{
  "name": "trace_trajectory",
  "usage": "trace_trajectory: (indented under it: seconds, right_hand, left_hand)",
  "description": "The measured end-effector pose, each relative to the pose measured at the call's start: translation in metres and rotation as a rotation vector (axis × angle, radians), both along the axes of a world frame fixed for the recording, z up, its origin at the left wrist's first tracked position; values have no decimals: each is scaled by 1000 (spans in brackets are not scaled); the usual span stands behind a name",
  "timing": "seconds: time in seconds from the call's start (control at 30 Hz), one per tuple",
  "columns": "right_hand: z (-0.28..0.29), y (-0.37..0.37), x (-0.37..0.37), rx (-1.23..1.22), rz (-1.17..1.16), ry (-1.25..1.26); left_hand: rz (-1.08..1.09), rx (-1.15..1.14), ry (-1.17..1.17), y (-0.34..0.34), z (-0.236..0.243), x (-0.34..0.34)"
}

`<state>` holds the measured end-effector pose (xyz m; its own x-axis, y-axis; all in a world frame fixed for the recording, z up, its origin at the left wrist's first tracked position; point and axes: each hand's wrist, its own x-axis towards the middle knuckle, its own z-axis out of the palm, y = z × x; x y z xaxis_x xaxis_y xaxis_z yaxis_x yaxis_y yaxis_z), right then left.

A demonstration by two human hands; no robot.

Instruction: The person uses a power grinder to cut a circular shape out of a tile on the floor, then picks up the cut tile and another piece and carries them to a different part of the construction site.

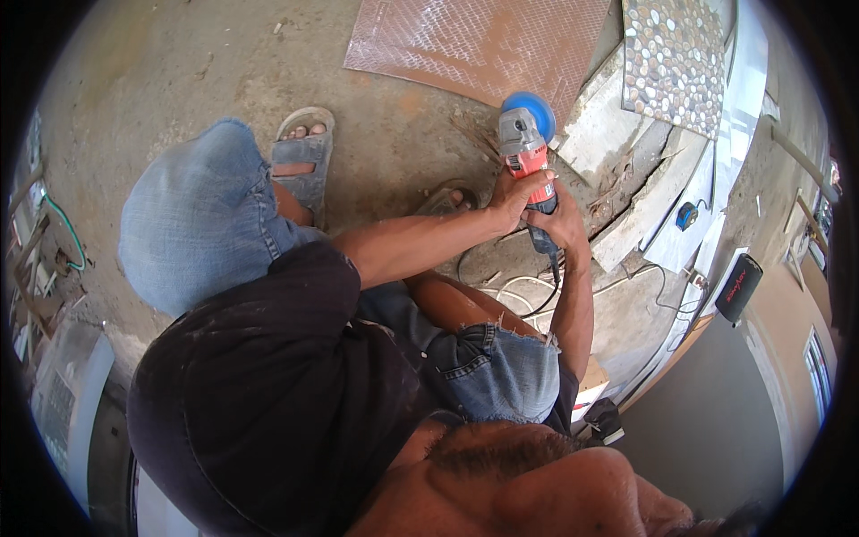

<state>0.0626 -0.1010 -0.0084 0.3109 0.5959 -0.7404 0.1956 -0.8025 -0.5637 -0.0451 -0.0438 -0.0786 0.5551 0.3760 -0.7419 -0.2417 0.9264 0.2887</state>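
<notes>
Both of my hands are wrapped round a red and black angle grinder (525, 159) with a grey metal head. My left hand (512, 197) grips the body from the left side. Around the black rear handle, on the right, my right hand (560, 217) is closed. A blue disc (534, 109) at the far end of the grinder overlaps the near edge of a brown sheet with a raised diamond pattern (474, 49). Whether disc and sheet touch, I cannot tell. The grinder's black cord (554, 273) runs down past my right forearm.
Worn, cracked boards (617, 121) lie right of the grinder, near a pebble-patterned panel (673, 63). Pale cable (514, 288) loops on the concrete floor beside my leg. Farther right are a small blue and black round item (687, 216) and a black box (739, 288).
</notes>
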Motion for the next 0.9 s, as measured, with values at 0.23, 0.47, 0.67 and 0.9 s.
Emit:
trace_trajectory:
  seconds: [0.23, 0.47, 0.67, 0.9]
  right_hand:
    - [0, 3, 2, -7, -53, 51]
    - [3, 7, 2, 14, -72, 62]
    - [-6, 0, -2, 26, -90, 77]
    - [-12, -7, 1, 59, -129, 146]
  left_hand:
    - [-34, 10, -16, 4, -3, 2]
    - [-25, -11, -56, 7, -5, 4]
    - [-42, 29, 6, 8, -4, 2]
    - [-18, 76, 38, 6, 4, 4]
